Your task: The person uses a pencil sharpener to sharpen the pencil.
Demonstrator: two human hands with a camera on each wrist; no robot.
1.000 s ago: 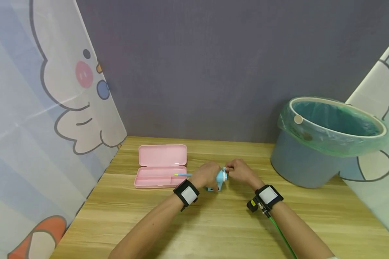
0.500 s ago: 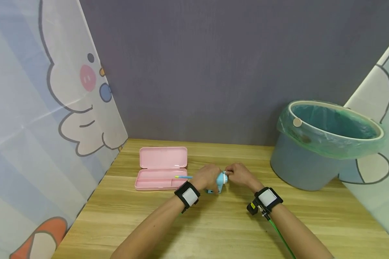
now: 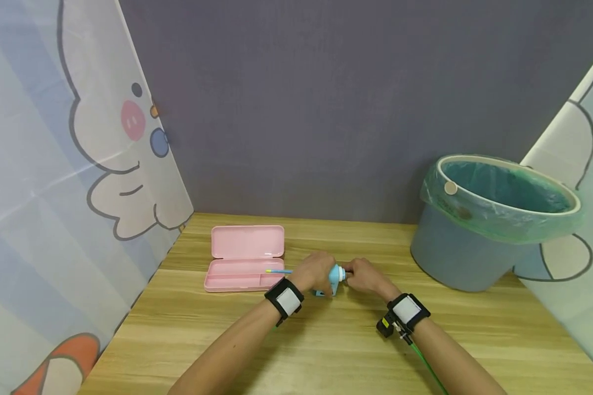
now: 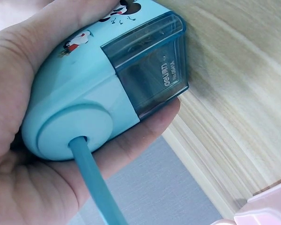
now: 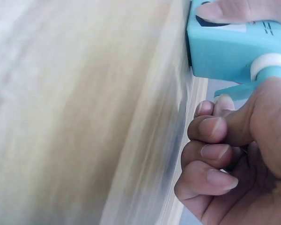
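Observation:
A light blue crank pencil sharpener (image 3: 334,277) stands on the table, gripped by my left hand (image 3: 313,272). In the left wrist view, thumb and fingers wrap its body, beside a see-through shavings drawer (image 4: 152,75). A blue pencil (image 4: 96,180) sticks into the round hole at the sharpener's front. Seen from the head, the pencil's yellow-tipped end reaches over the pink case. My right hand (image 3: 368,276) is at the crank side. In the right wrist view its fingers curl at the end of the crank arm (image 5: 235,90); the handle itself is hidden in them.
An open pink pencil case (image 3: 247,242) with compartments lies left of the sharpener. At the right stands a grey-blue bin (image 3: 464,249) lined with a green bag. A grey wall (image 3: 296,109) closes the back of the wooden table (image 3: 336,351). Printed cloths hang at both sides.
My right hand has circled with the crank, from above the hub to lower beside it. The left hand keeps its grip on the sharpener. The head view has shifted slightly.

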